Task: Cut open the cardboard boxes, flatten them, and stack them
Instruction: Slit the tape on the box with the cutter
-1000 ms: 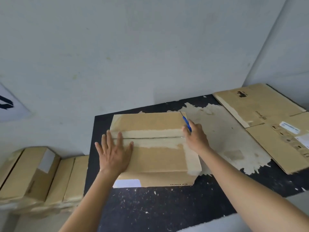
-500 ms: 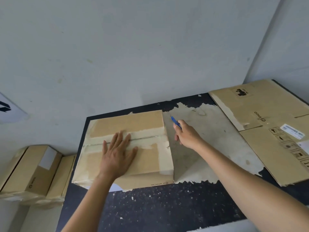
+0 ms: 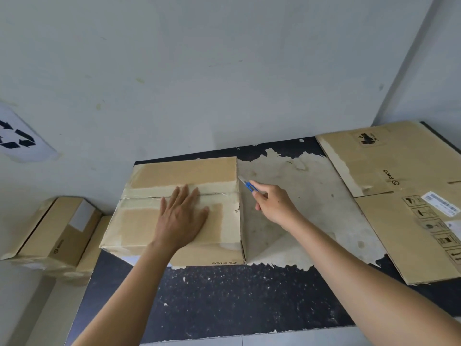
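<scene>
Recycling rm: recycle sign (image 3: 18, 139) on wall (image 3: 224, 71), flattened cartons (image 3: 399, 196), scuffed worktable (image 3: 237, 295).

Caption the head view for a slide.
Left hand pressed flat on a taped cardboard box, right hand holding a blue utility knife beside its right edge; flattened cardboard lies to the right.

One wide-angle camera rides on my head, close above the table (image 3: 237, 295), facing forward and down; the wall (image 3: 224, 71) fills twelve o'clock, my arms (image 3: 137, 283) enter from five and seven o'clock.
</scene>
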